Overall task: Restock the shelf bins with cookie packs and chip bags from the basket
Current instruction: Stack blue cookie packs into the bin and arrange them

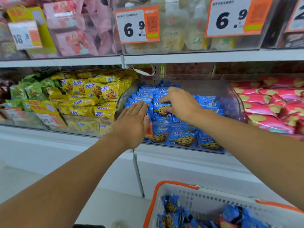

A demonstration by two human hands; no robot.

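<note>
Pinched a blue cookie pack (pixel 162 109) into the clear bin (pixel 236 102) at 12 o'clock with right hand (pixel 179 104), left hand (pixel 131 125) flat-fingered bracing the stack, probably against toppling; more packs in basket (pixel 204 199) at 5 o'clock.

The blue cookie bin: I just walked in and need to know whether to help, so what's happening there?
A person is restocking the clear bin of blue cookie packs. The right hand pinches one blue pack on top of the pile, while the left hand lies flat against the packs at the bin's left front. The basket below holds more blue packs.
</note>
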